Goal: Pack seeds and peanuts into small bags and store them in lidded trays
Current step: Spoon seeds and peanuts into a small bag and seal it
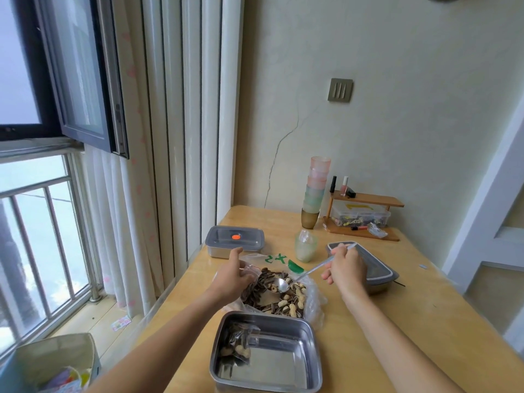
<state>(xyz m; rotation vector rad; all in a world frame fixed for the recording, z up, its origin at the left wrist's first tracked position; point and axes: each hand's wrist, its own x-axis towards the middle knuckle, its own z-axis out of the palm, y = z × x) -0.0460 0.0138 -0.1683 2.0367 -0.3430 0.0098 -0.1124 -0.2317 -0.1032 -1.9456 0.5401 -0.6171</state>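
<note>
A heap of striped seeds and peanuts (279, 303) lies in an opened clear plastic bag (313, 302) on the wooden table. My left hand (235, 275) pinches a small clear bag (249, 270) at the heap's left edge. My right hand (346, 265) grips the handle of a metal spoon (283, 284), whose bowl rests over the heap. Nearest me stands an open steel tray (283, 361) with one filled small bag (236, 347) in its left side. A lidded tray (234, 241) with an orange dot sits at the back left.
A second steel tray with a grey lid (380, 275) lies right of my right hand. A green cup (305, 248) holding clear bags stands behind the heap. Stacked cups (314, 191) and a small wooden shelf (365, 217) stand against the wall. The table's left edge borders a window.
</note>
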